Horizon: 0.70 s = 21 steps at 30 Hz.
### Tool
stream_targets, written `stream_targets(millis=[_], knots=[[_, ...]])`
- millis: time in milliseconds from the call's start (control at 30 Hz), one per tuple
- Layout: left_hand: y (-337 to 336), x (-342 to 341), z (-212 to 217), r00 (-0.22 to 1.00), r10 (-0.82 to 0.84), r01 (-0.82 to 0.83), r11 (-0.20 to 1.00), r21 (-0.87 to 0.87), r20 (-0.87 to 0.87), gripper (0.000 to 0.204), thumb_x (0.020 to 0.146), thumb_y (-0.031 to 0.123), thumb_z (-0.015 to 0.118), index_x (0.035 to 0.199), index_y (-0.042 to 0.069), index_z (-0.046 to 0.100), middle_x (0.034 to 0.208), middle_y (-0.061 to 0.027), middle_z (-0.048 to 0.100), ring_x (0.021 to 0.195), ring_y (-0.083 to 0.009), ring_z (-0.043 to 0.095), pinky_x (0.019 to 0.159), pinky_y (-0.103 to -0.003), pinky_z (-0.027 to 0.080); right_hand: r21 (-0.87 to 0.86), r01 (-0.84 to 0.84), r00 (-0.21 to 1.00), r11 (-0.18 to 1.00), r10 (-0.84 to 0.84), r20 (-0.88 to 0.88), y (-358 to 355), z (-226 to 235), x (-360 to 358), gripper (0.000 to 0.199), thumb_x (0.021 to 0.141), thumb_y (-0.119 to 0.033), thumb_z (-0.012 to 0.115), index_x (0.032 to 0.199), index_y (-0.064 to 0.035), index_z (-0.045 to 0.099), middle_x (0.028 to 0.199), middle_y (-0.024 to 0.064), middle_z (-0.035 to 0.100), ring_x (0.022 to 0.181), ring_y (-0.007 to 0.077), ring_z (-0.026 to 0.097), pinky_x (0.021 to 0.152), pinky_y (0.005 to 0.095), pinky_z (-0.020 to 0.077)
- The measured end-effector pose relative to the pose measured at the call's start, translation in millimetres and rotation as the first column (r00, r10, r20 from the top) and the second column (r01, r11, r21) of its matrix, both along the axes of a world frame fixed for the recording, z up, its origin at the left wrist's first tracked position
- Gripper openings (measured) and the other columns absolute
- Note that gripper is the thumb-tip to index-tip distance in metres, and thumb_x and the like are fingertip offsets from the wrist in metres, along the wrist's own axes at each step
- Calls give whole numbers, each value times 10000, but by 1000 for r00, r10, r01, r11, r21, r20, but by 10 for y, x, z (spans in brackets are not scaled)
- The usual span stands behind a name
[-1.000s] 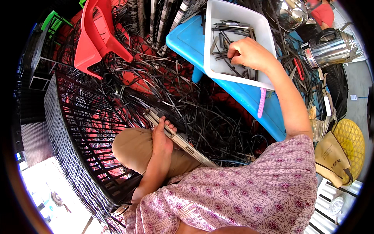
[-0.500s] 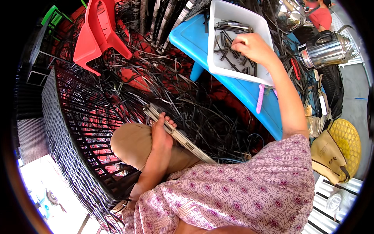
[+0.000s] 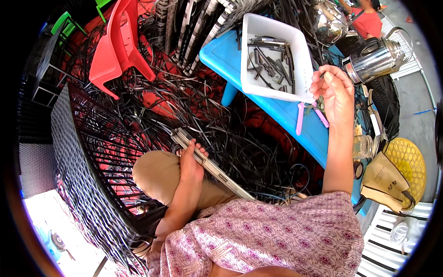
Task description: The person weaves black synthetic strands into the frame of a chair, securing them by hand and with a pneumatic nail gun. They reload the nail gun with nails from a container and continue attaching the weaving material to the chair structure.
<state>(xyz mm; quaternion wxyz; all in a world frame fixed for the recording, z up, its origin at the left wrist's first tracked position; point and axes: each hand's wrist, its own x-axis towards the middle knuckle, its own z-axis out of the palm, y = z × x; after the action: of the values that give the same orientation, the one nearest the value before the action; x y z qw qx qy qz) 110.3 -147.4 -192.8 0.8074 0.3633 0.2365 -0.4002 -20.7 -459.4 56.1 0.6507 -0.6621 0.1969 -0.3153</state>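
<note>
My left hand (image 3: pixel 192 164) is wrapped round a long, slim grey metal tool (image 3: pixel 221 175) with a rail-like body, which slants across my lap beside my covered knee (image 3: pixel 157 176). My right hand (image 3: pixel 336 90) is raised just right of a white plastic bin (image 3: pixel 302 57), its fingertips pinched together. A small dark bit shows at the fingertips, too small to name. Short dark sticks (image 3: pixel 272 67) lie loose in the bin. The bin rests on a blue plastic table (image 3: pixel 272 104), with pink-handled scissors (image 3: pixel 300 119) close below it.
Left of me stands a dark woven basket-like frame (image 3: pixel 87 171). Black strips (image 3: pixel 184 99) litter the red floor. A red plastic chair (image 3: pixel 117 51) is at the far left. On the right are a steel jug (image 3: pixel 378 60), a glass jar (image 3: pixel 363 147) and a yellow basket (image 3: pixel 413 161). Another person (image 3: pixel 368 23) is beyond.
My right hand has come out of the white bin and moved right and nearer, fingers pinched. My left hand keeps its hold on the metal tool.
</note>
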Motion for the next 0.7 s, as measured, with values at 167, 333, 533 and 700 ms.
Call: stream_targets(millis=[167, 333, 533, 700], knots=[[69, -1, -55, 999, 21, -21, 1000, 15, -36, 173, 966, 215, 554, 1062, 72, 545, 809, -17, 547, 714, -170, 532, 642, -339, 487, -257, -13, 915, 966, -92, -393, -193, 6, 43, 183, 874, -122, 608, 996, -1, 670, 776, 52, 646, 632, 99, 618, 537, 226, 472], [41, 24, 7, 999, 24, -23, 999, 23, -28, 162, 964, 209, 554, 1049, 71, 539, 802, -13, 544, 720, -162, 521, 651, -329, 477, -677, -463, 636, 572, -318, -703, -326, -288, 420, 170, 797, -131, 632, 849, 20, 691, 723, 150, 655, 681, 280, 653, 633, 394, 511], [69, 22, -87, 999, 35, -34, 999, 20, -25, 166, 967, 214, 554, 1058, 76, 550, 807, -23, 550, 713, -177, 542, 636, -345, 494, -473, -744, 248, 472, -462, -851, -242, -287, 649, 243, 708, -169, 717, 839, 35, 691, 893, 225, 670, 895, 376, 652, 784, 419, 530], [33, 41, -70, 999, 38, -38, 999, -5, -36, 165, 965, 228, 561, 1042, 83, 552, 804, -18, 552, 705, -172, 541, 635, -343, 492, -436, -717, 207, 545, -430, -879, -248, -275, 705, 252, 689, -191, 714, 822, 23, 694, 885, 228, 669, 879, 374, 654, 787, 423, 525]])
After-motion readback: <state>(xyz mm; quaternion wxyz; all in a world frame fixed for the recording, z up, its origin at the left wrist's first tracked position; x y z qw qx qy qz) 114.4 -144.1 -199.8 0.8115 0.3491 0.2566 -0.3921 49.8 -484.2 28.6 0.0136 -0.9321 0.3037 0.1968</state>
